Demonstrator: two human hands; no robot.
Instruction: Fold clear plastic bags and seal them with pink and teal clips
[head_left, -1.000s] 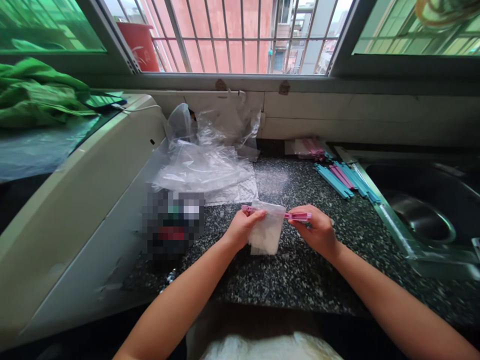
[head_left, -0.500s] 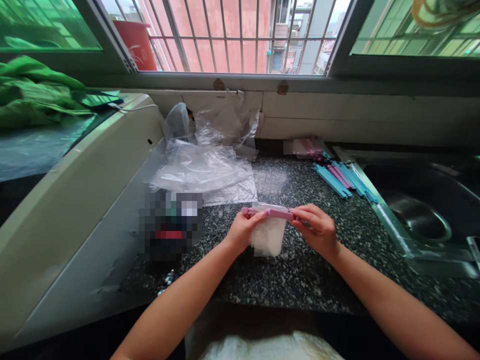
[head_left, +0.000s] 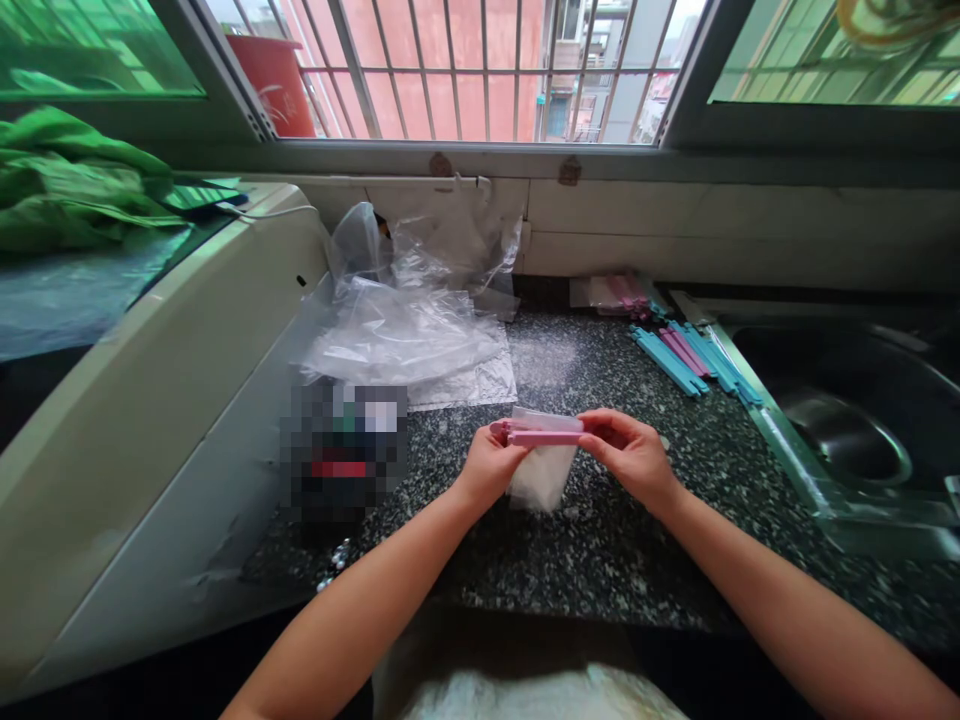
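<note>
A pink clip (head_left: 547,438) lies level across the upper part of a small clear plastic bag (head_left: 541,478), which hangs below it with pale contents. My left hand (head_left: 489,460) pinches the clip's left end. The right end is between the thumb and fingers of my right hand (head_left: 628,455). The bag's top edge sticks up behind the clip. Blue clips (head_left: 669,362) and pink clips (head_left: 684,352) lie on the speckled counter at the back right, beside the sink.
Crumpled clear plastic bags (head_left: 412,335) lie at the back left. A blurred-out dark object (head_left: 345,460) stands left of my hands. A sink (head_left: 817,490) is on the right, a white appliance (head_left: 180,380) on the left. More packed clips (head_left: 619,292) lie near the wall.
My right thumb and fingers have shifted on the clip's right end. The clip's long pink bar now sits lower and flatter across the bag. The view has moved slightly.
</note>
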